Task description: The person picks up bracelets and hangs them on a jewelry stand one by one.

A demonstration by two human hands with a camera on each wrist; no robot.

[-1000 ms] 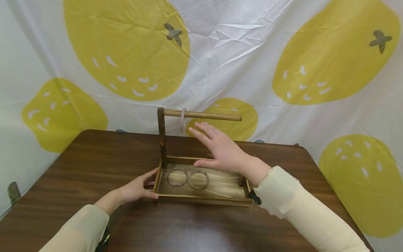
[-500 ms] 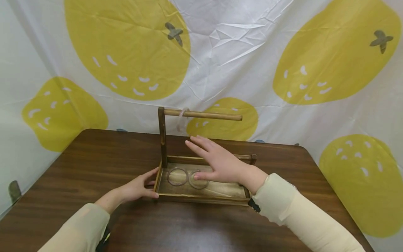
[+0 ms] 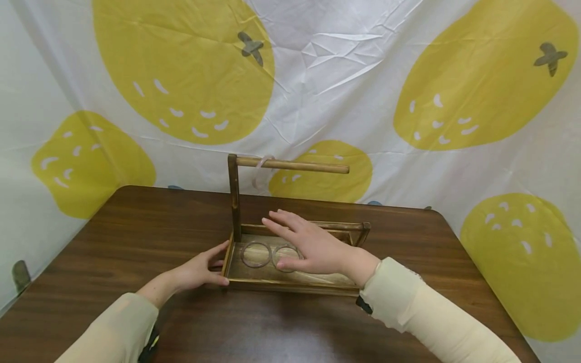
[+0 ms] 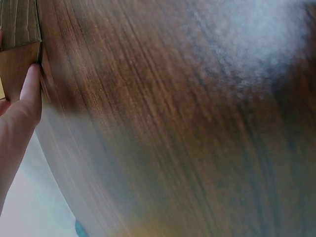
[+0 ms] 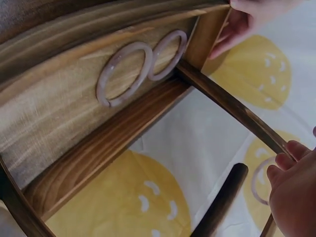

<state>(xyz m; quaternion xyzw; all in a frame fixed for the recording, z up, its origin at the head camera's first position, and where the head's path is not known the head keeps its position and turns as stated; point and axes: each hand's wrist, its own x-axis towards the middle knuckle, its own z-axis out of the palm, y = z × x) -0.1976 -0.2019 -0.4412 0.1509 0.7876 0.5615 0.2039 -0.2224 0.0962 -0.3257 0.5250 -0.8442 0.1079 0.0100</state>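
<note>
Nearest us, the dark wood-grain table (image 3: 218,327) bears a wooden tray stand (image 3: 295,289). We see the left hand (image 3: 197,272) at its left end, thumb and fingers spread against the end wall without closing round it. Two lilac bangles (image 5: 101,88) lie side by side on the tray floor. The right hand (image 3: 313,248) hovers above the tray, fingers extended, holding nothing. Beyond, we find a third bangle (image 3: 256,176) hanging from the horizontal rod (image 3: 308,166), near the upright post (image 3: 234,201), before a lemon-print cloth (image 3: 336,101)
</note>
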